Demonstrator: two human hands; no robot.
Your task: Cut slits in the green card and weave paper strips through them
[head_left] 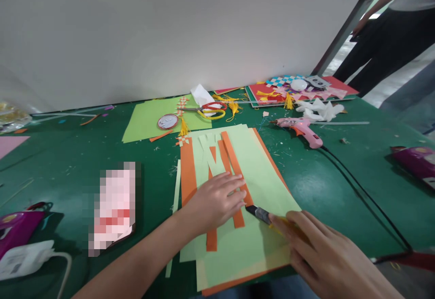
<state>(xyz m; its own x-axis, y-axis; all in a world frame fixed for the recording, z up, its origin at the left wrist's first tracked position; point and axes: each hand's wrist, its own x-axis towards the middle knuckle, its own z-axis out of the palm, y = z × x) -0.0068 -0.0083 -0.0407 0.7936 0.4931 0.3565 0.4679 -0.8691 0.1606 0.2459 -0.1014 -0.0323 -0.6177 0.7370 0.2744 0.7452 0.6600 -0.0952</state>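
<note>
My left hand (pixel 219 197) lies flat with its fingers spread over orange paper strips (pixel 237 167) and the light green paper (pixel 265 176) beneath them. In my right hand (pixel 316 244) is a yellow utility knife (pixel 260 214), gripped by its handle. Its dark blade tip touches or hovers just above the lower end of one orange strip, close to my left fingertips; I cannot tell which. More orange paper (pixel 188 172) shows along the left side of the light green sheets. Narrow pale green strips (pixel 205 147) lie near the top of the stack.
A pink glue gun (pixel 302 129) with a black cord lies to the right. Scissors (pixel 214 110) and a round tin (pixel 167 121) rest at the back on bright green paper (pixel 139 122). A blurred-out phone-like object (pixel 115 208) and a white charger (pixel 27 258) are at left. A person (pixel 390 36) stands back right.
</note>
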